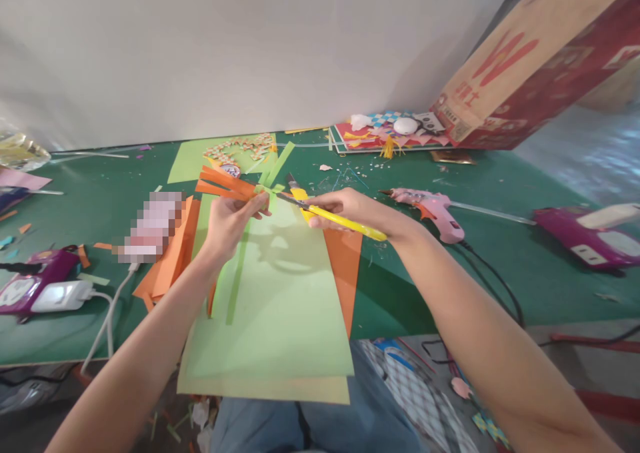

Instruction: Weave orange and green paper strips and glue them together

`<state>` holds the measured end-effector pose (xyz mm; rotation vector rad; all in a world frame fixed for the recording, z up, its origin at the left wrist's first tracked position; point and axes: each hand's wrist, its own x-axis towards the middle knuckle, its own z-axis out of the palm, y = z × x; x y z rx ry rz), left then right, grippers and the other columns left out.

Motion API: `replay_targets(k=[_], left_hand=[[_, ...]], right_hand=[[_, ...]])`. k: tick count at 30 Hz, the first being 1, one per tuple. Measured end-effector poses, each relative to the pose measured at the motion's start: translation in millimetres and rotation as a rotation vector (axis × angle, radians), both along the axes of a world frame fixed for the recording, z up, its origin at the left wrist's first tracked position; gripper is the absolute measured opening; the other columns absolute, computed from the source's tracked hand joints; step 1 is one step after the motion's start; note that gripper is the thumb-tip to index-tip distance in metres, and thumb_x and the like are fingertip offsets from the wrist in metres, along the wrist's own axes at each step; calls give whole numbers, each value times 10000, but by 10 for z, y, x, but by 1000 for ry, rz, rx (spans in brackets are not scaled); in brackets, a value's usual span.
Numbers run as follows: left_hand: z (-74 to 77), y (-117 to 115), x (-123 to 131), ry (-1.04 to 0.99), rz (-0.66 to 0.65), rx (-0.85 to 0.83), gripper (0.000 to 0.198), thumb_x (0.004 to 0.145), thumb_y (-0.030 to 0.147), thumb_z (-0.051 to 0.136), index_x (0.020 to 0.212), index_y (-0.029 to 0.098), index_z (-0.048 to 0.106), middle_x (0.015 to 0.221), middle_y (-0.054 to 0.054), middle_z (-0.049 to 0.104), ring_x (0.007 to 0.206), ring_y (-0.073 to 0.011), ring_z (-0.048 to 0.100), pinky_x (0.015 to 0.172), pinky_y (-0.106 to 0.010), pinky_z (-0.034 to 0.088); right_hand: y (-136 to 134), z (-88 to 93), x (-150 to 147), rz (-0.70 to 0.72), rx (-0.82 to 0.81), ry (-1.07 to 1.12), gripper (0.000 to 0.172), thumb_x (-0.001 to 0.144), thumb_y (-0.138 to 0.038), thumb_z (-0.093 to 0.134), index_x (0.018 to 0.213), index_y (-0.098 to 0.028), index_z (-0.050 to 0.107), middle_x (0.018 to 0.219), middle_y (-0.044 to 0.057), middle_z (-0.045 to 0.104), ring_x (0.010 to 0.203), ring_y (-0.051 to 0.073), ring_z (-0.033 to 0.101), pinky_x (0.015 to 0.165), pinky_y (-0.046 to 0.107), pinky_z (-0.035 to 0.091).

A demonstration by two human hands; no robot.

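Observation:
My left hand (231,221) is closed in a pinch on a bundle of orange and green paper strips (226,184), held above the green table (75,206). My right hand (345,208) is wrapped round yellow-handled scissors (320,214), whose blades point left and meet the strips beside my left fingers. Large light-green paper sheets (280,320) lie under both hands and hang over the table's front edge. An orange sheet (344,266) shows beneath them on the right.
A pink glue gun (435,212) lies right of my right hand, its black cord trailing off the table. Purple power strips sit at far left (30,286) and far right (585,236). Orange sheets (173,256), a cardboard box (525,60) and paper crafts (385,133) lie around.

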<state>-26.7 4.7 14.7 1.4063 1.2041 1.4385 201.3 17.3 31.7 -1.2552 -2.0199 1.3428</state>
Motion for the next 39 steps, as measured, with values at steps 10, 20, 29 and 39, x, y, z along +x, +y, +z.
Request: replay_targets(k=[10,20,29,39], left_hand=[[39,-17,23,-87,34,40,212,671,320,764,616,139,668,564,-37,658,503,-145,625,503,-247,469],[73,-56,24,-15,79,127,182,719,290,746,655,155,643,559,-3,657,474,-116,612,494,-221,471],[63,-40,29,-51,76,139,212,703,267,754,816,175,600,561,38,637,443,-112,613,487,-214,472],[48,-40,11,133,62,70,222,719,336,696,623,141,650,524,-26,663,479,-127,614,490,-220,479]], right_hand=[[-16,55,11,24,8,47,519,679,-513,693,1077,-180,697,564,-53,479,494,69,383,468,221,294],[43,-32,58,-33,-54,45,545,684,-496,711,1126,-179,674,544,-58,493,456,59,383,417,212,292],[41,-28,55,-28,-75,49,558,687,-487,714,1154,-188,659,564,-61,473,456,52,362,409,207,277],[-42,64,13,33,-93,46,436,704,-484,709,992,-160,662,543,-74,385,467,44,315,409,196,225]])
